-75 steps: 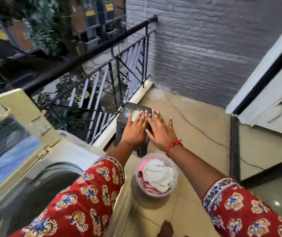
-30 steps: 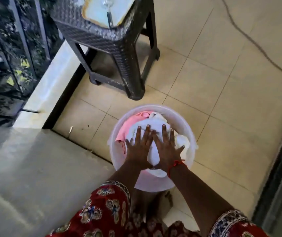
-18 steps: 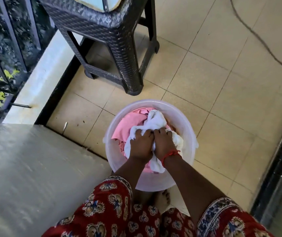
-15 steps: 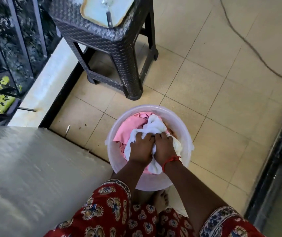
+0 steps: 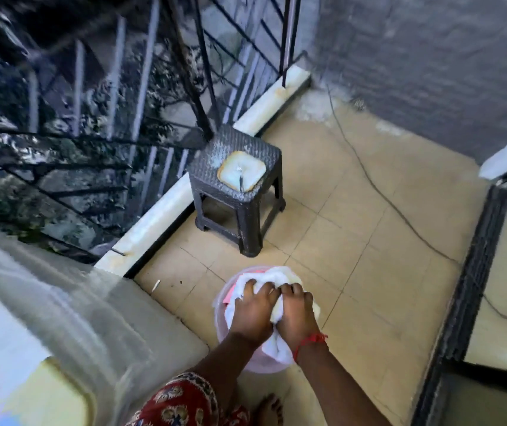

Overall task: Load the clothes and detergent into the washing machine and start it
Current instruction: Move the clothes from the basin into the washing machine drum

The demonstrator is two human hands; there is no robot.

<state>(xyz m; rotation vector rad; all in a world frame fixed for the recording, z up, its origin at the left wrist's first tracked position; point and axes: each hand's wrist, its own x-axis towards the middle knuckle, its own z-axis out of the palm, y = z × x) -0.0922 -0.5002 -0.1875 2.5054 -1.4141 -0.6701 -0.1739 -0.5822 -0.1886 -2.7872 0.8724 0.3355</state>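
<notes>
The white top-loading washing machine [image 5: 61, 327] stands at near left. Right of it, the left hand [image 5: 250, 312] and right hand [image 5: 296, 315] both clutch a white cloth [image 5: 272, 279] bunched over the translucent pink plastic tub [image 5: 224, 305], likely to lift it across.

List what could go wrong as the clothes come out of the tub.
1. Both hands, left hand and right hand, grip only the white cloth; the pink garment may stay in the tub or snag and drop on the floor.
2. A loose end of the white cloth hangs below the wrists and could drag on the tiles.
3. A bare foot stands close to the tub, so the tub could get knocked.
</notes>
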